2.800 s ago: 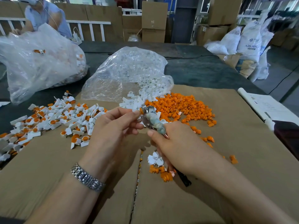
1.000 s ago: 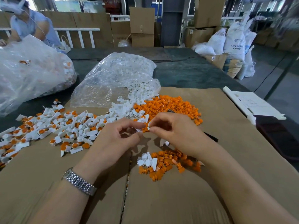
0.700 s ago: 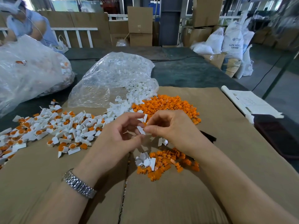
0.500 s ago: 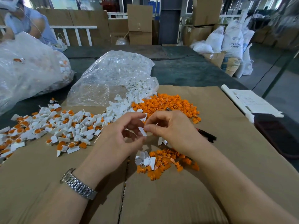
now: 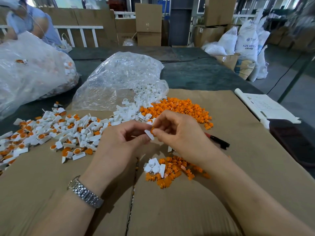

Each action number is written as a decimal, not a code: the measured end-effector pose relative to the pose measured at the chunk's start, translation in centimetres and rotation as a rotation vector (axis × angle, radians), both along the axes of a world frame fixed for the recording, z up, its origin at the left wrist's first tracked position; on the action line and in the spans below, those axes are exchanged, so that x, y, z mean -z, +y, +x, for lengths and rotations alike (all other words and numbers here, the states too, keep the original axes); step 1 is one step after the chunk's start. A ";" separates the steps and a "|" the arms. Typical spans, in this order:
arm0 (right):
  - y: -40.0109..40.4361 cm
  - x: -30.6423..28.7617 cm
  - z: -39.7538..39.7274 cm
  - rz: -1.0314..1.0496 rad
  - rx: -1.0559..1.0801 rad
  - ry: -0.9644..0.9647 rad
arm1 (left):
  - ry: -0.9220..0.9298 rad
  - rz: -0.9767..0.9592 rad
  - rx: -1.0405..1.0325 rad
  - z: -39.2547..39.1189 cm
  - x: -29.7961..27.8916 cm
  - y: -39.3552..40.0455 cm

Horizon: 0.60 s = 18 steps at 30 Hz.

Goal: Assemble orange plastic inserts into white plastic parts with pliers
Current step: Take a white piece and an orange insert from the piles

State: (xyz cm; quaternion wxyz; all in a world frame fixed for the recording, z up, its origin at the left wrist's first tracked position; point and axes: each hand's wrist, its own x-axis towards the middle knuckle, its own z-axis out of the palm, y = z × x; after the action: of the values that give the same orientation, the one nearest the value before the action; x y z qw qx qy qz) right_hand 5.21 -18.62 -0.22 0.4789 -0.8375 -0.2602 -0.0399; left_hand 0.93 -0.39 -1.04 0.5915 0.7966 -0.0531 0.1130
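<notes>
Pinching a white plastic part [image 5: 149, 134] between both hands, above the cardboard-covered table [image 5: 238, 167].
The left hand [image 5: 119, 142] grips its flat tab; the right hand's [image 5: 177, 133] fingers [image 5: 156, 132] press a small orange insert [image 5: 152, 129] (mostly hidden) against it.

matt cardboard sheet [image 5: 187, 210]; glossy crinkled plastic bag [image 5: 119, 79]; shiny metal watch [image 5: 85, 195]
</notes>
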 end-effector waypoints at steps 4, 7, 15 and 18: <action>0.4 0.1 -0.1 0.029 0.009 0.001 | -0.017 0.058 -0.015 0.2 0.1 0.2; -0.3 -0.5 -0.2 0.069 -0.058 0.058 | 0.017 -0.076 0.064 0.5 -0.2 0.7; -0.2 -0.8 -0.4 -0.004 -0.035 -0.117 | 0.099 -0.181 0.040 0.4 -0.3 1.0; -0.1 -0.8 -0.5 -0.010 -0.012 -0.203 | 0.147 -0.315 0.093 0.4 -0.5 0.9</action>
State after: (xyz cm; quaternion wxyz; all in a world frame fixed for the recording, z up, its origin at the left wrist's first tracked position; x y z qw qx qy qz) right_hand 4.71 -18.69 0.57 0.4459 -0.8301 -0.3124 -0.1203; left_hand 1.31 0.47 -0.59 0.7160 0.6967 -0.0283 0.0339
